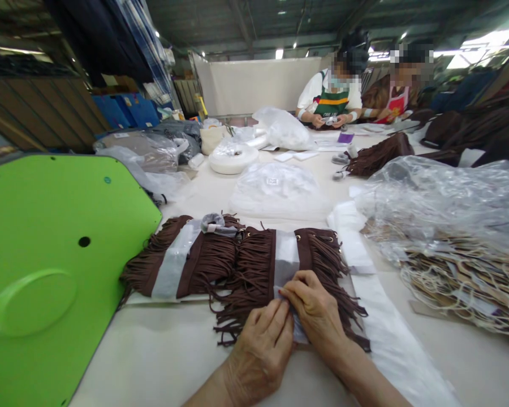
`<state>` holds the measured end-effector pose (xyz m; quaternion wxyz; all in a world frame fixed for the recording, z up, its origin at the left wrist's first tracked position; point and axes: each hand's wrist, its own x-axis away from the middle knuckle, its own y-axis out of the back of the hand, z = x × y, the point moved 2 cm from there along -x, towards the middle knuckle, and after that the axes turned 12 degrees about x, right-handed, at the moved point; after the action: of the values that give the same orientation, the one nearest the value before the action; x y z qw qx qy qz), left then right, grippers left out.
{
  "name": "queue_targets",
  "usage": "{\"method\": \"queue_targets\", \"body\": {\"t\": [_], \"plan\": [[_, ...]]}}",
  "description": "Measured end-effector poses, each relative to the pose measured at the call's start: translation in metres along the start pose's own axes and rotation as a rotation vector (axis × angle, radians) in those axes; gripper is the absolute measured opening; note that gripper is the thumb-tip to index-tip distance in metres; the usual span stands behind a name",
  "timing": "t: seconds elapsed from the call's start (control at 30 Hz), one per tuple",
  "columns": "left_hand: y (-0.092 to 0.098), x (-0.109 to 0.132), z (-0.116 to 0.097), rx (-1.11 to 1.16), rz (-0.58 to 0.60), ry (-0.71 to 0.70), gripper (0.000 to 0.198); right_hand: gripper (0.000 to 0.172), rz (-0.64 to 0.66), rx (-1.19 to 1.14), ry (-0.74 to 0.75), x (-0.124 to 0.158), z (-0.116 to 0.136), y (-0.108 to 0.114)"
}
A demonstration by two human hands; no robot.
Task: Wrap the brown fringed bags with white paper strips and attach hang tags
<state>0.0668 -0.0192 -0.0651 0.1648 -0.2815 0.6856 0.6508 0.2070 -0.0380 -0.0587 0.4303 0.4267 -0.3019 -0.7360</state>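
A brown fringed bag (254, 260) lies flat on the table in front of me, with a whitish, translucent wrapping strip (287, 249) down its middle. My left hand (263, 347) is closed at the strip's lower end, fingertips pinched together on it. Beside it, my right hand (316, 308) pinches the same strip, its thumb and forefinger meeting my left fingertips. The bag's lower edge is partly hidden by both hands. Touching it on the left is a second brown fringed bag (195, 265), with a similar strip and a grey wrapped ring-shaped piece (212, 221) on top.
A bright green panel (68, 237) stands at the left. Tags with strings (470, 282) lie under clear plastic (441, 186) at the right. Beyond the bags are a clear plastic bag (275, 189) and a white roll (233, 158). Two people (333, 102) work across the table.
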Motion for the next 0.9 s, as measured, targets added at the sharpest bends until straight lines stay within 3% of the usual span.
{"method": "queue_targets", "body": {"t": [0.2, 0.33, 0.43, 0.8, 0.9], "plan": [[-0.004, 0.002, 0.001, -0.021, 0.017, -0.01, 0.032, 0.02, -0.095, -0.148, -0.16, -0.001, -0.008, 0.014], [-0.004, 0.003, 0.001, -0.01, 0.019, -0.007, 0.031, 0.015, 0.079, -0.24, -0.327, -0.002, -0.009, 0.023], [-0.003, 0.002, 0.0, -0.008, 0.0, 0.003, 0.031, 0.021, 0.157, -0.215, -0.32, -0.004, -0.006, 0.021], [-0.005, 0.0, 0.002, -0.036, 0.015, -0.072, 0.035, 0.019, 0.166, -0.051, -0.309, -0.007, -0.009, 0.017], [-0.011, 0.001, 0.002, -0.07, -0.051, -0.099, 0.038, 0.019, 0.166, 0.054, -0.308, -0.006, -0.006, 0.013]]}}
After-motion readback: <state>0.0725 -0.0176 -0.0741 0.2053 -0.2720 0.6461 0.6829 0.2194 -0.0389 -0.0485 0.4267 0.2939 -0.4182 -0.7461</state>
